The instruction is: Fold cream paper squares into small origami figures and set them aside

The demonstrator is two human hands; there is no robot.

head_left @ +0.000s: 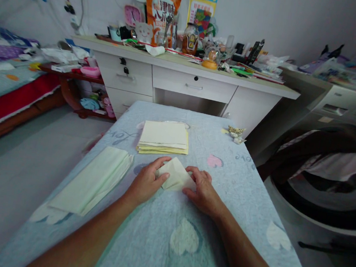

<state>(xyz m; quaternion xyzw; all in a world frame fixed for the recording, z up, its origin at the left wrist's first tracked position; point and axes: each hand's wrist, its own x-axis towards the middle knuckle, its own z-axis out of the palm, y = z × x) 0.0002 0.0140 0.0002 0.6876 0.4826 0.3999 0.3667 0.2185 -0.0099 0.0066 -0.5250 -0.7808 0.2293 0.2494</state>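
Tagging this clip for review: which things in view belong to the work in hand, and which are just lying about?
In the work:
- folded paper, held in left hand and right hand
- likely, paper stack
- likely, long papers

Apparently lying about:
- clock
- orange bag
- jar
- washer

Soft, dimmish light; faint shadows; edges stretched and slightly blurred

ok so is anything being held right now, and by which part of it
Yes, a folded sheet of pale paper: the left hand has it by its left side, the right hand by its right side.
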